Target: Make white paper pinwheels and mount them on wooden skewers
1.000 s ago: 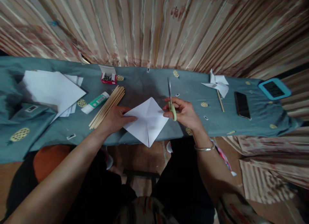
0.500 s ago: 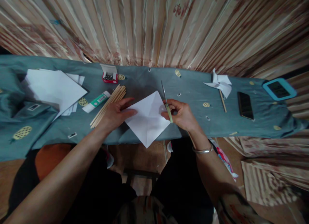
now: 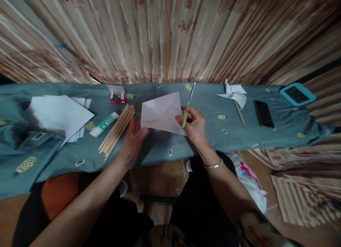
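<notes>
A creased white square of paper point(image 3: 162, 112) is held slightly above the cloth, its right edge pinched by my right hand point(image 3: 195, 124). The same hand keeps a pair of scissors with light green handles point(image 3: 184, 118), blades pointing up and away. At the paper's lower left corner is my left hand point(image 3: 134, 138), fingers and thumb apart; whether the thumb touches the corner I cannot tell. Close to the left of that hand lies a bundle of thin wooden sticks point(image 3: 117, 131).
Left on the green-blue cloth point(image 3: 207, 133) are a glue stick point(image 3: 104, 124), a stack of white paper point(image 3: 58, 113) and a small red box point(image 3: 117, 97) of metal bits. Right are a paper pinwheel point(image 3: 236, 93) on a stick, a phone point(image 3: 263, 113) and a blue-framed device point(image 3: 297, 94). A curtain point(image 3: 160, 37) hangs behind.
The paper has turned from corner-down to edge-down and moved away from me. My left hand's fingers have come off its left side. The scissors now tilt to the right.
</notes>
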Tool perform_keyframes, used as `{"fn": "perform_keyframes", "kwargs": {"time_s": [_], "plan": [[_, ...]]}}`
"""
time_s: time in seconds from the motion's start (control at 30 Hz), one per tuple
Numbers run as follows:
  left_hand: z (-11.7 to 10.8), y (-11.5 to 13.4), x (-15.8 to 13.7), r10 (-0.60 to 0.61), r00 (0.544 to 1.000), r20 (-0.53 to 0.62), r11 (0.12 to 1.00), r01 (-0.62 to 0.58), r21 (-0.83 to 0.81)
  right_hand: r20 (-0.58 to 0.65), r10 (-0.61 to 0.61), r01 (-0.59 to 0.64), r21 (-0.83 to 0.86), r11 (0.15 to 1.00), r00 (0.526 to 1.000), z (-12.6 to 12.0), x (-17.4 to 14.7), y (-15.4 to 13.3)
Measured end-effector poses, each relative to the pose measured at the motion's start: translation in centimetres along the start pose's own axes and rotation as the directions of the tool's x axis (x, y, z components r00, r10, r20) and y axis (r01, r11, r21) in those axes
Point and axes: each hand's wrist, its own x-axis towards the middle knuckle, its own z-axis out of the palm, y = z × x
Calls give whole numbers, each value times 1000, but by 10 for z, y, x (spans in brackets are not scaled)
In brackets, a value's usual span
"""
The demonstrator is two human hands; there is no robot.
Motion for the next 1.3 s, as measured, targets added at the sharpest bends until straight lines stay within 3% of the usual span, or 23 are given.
{"fn": "perform_keyframes", "kwargs": {"time_s": [0.23, 0.4, 0.73, 0.93, 1.03, 1.2, 1.3], "plan": [[19, -11, -14, -60, 994, 96, 998, 61, -7, 75, 41, -44, 38, 998, 996, 24, -9, 2], [11, -6, -10, -57, 995, -77, 998, 59, 25, 136, 81, -92, 78, 993, 987, 39, -20, 6], [-7, 2, 0, 199, 969, -145, 921, -135, 364, 247, 169, -210, 151, 966, 954, 42, -24, 2], [-19, 18, 14, 260, 932, -252, 887, -128, 444, 390, 148, -153, -20, 988, 909, 28, -38, -2], [-22, 27, 18, 262, 927, -267, 892, -127, 434, 516, 149, -84, -147, 986, 844, 14, -42, 0], [-22, 32, 21, 252, 934, -252, 936, -170, 308, 734, 202, -50, -224, 973, 648, -1, -44, 3], [-21, 30, 21, 252, 932, -260, 952, -190, 242, 777, 221, -40, -245, 969, 589, -3, -43, 2]]}}
